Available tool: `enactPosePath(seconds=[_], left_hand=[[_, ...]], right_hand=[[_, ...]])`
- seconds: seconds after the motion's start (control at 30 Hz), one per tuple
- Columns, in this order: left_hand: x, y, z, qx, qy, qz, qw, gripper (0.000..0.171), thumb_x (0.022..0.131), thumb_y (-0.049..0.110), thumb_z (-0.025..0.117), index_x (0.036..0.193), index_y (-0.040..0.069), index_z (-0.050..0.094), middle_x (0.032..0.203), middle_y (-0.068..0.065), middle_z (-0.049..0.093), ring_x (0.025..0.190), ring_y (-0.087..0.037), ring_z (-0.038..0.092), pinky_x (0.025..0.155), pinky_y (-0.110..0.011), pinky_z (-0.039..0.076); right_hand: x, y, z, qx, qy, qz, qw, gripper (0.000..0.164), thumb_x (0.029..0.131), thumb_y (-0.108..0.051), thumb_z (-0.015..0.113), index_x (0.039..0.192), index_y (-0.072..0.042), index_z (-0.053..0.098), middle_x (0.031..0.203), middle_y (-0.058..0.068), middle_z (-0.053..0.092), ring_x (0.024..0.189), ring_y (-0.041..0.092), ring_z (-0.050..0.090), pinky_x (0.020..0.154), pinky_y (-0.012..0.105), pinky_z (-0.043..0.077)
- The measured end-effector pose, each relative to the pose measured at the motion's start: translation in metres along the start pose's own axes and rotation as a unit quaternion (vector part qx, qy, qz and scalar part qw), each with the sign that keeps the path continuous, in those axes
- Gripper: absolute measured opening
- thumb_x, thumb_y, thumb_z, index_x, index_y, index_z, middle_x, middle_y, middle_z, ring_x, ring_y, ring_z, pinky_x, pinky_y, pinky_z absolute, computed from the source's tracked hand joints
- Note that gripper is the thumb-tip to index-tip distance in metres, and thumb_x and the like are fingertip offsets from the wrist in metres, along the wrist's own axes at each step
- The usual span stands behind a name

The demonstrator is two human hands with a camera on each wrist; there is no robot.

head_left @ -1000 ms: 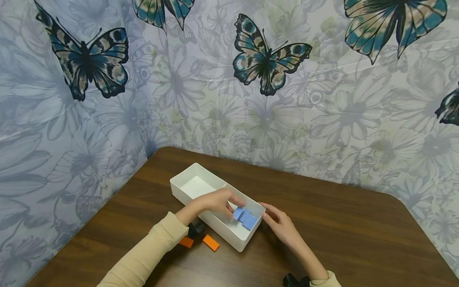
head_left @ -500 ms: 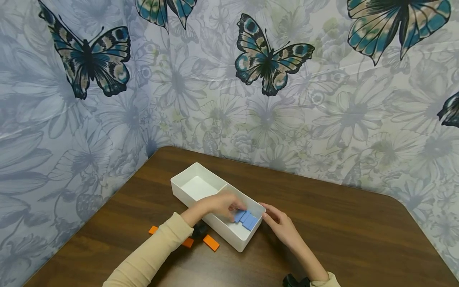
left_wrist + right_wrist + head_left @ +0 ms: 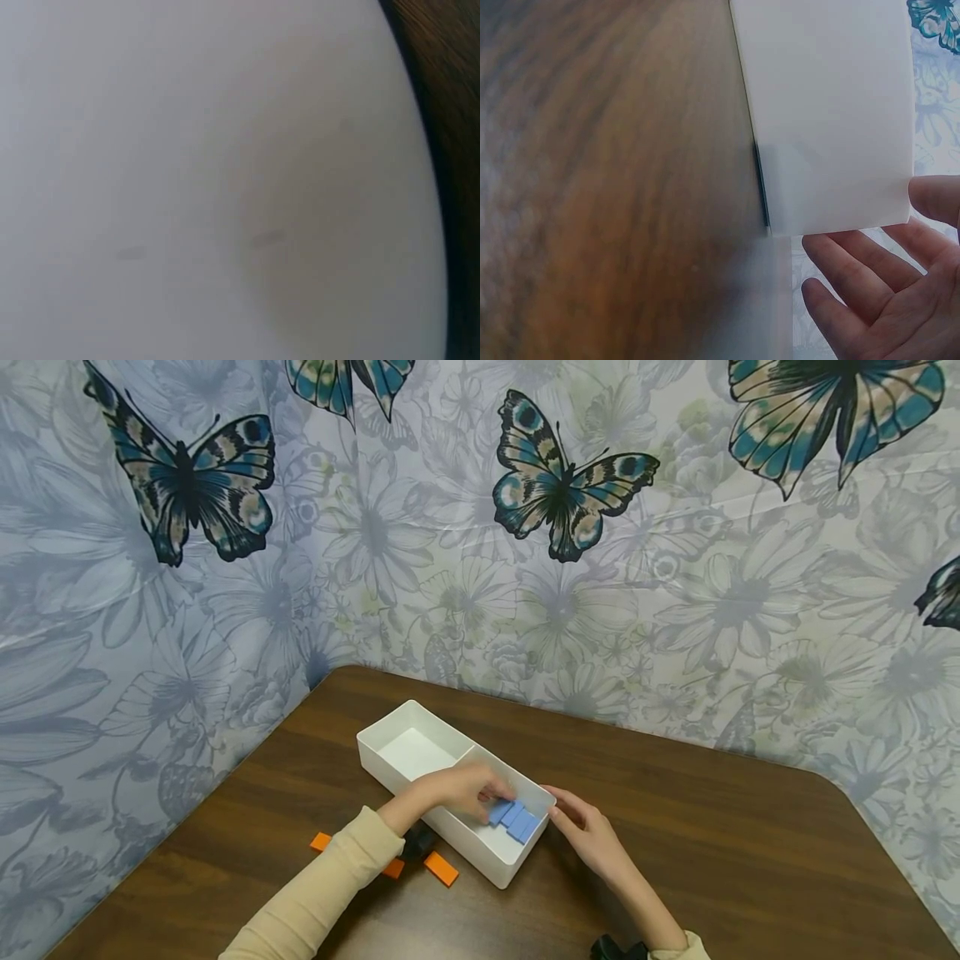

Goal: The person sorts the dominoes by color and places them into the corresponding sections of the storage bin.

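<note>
A long white divided box stands at a slant on the table. Several flat blue rectangular blocks lie together on the floor of its near right compartment. My left hand reaches over the side wall into that compartment, its fingers curled at the leftmost blue block; the fingertips are partly hidden. At the box's right end corner, my right hand grips the wall between thumb and fingers. The right wrist view shows the thumb at the rim and fingers along the white end wall.
Orange blocks lie on the brown table in front of the box, some partly covered by the left sleeve. A black device sits at the left wrist, another at the right. Butterfly-print fabric hangs behind.
My left hand has drawn slightly right and its fingers have curled in at the blue blocks. The leftmost blue block has shifted slightly. My right hand stays at the box corner.
</note>
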State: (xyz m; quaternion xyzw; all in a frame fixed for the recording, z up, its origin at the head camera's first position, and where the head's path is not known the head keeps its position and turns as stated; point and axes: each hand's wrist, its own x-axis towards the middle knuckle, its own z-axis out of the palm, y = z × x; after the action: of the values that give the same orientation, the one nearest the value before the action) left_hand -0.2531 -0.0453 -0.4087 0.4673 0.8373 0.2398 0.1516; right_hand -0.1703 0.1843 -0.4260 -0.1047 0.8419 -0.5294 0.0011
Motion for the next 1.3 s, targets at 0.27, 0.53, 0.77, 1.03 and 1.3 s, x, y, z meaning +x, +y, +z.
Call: enactPosePath(seconds=[0.27, 0.53, 0.77, 1.03, 1.3], left_hand=[[0.000, -0.005, 0.001, -0.091, 0.015, -0.016, 0.9956, 0.043, 0.077, -0.003, 0.073, 0.119, -0.001, 0.063, 0.117, -0.005, 0.063, 0.105, -0.007, 0.056, 0.083, -0.017, 0.045], [-0.004, -0.002, -0.003, -0.158, 0.008, -0.007, 0.9874, 0.034, 0.083, -0.002, 0.068, 0.116, -0.008, 0.062, 0.114, -0.015, 0.063, 0.103, -0.016, 0.060, 0.084, -0.020, 0.046], [-0.008, 0.000, -0.006, -0.158, -0.006, 0.000, 0.9873, 0.032, 0.088, -0.001, 0.062, 0.116, -0.015, 0.058, 0.114, -0.021, 0.061, 0.104, -0.023, 0.060, 0.085, -0.020, 0.046], [-0.012, 0.005, -0.009, -0.129, -0.020, -0.030, 0.9909, 0.033, 0.088, -0.001, 0.061, 0.118, -0.014, 0.057, 0.113, -0.019, 0.062, 0.103, -0.020, 0.060, 0.086, -0.021, 0.046], [-0.010, 0.007, -0.005, -0.189, -0.016, -0.066, 0.9795, 0.042, 0.083, -0.007, 0.065, 0.122, -0.017, 0.051, 0.116, -0.024, 0.059, 0.106, -0.027, 0.059, 0.086, -0.026, 0.047]], right_hand=[[0.000, 0.000, 0.000, 0.002, -0.003, 0.001, 1.000, 0.035, 0.094, -0.017, 0.058, 0.128, -0.012, 0.058, 0.112, 0.008, 0.063, 0.102, 0.021, 0.058, 0.086, 0.039, 0.044], [-0.002, -0.002, 0.000, 0.002, 0.001, -0.004, 1.000, 0.034, 0.093, -0.017, 0.059, 0.127, -0.010, 0.059, 0.113, 0.009, 0.063, 0.102, 0.021, 0.058, 0.086, 0.039, 0.045], [-0.001, -0.002, 0.000, 0.006, 0.001, -0.005, 1.000, 0.034, 0.093, -0.016, 0.059, 0.127, -0.009, 0.059, 0.114, 0.009, 0.063, 0.105, 0.023, 0.058, 0.089, 0.041, 0.044], [-0.001, -0.002, 0.000, 0.009, 0.000, -0.009, 1.000, 0.034, 0.093, -0.016, 0.059, 0.127, -0.010, 0.059, 0.115, 0.009, 0.063, 0.105, 0.022, 0.058, 0.090, 0.041, 0.043], [-0.001, 0.000, 0.001, 0.004, 0.003, -0.006, 1.000, 0.035, 0.093, -0.016, 0.059, 0.127, -0.009, 0.058, 0.115, 0.010, 0.062, 0.105, 0.023, 0.058, 0.087, 0.041, 0.045]])
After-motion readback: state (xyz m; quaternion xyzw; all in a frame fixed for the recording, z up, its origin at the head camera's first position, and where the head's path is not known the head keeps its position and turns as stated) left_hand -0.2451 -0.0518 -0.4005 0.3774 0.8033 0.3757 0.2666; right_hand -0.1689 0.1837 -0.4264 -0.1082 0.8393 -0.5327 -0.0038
